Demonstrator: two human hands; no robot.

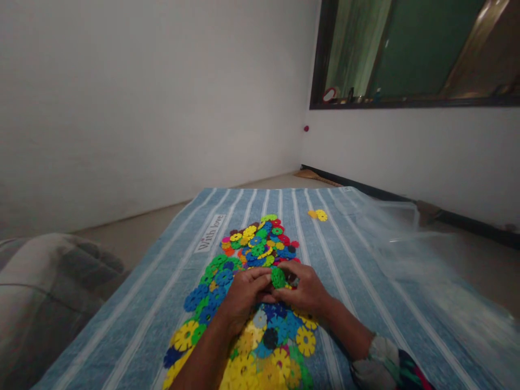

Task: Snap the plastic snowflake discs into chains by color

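We pinch a green snowflake disc [278,277] between left hand [244,295] and right hand [307,292], mid-frame, above the colourful disc pile [252,303] on the striped blue cloth [357,281]. Nothing looks assembled yet; nearly all discs lie loose, two yellow strays [318,215] higher up.

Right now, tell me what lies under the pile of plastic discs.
The pile of plastic discs lies on a blue striped cloth. Whatever is beneath the cloth is covered and cannot be seen.
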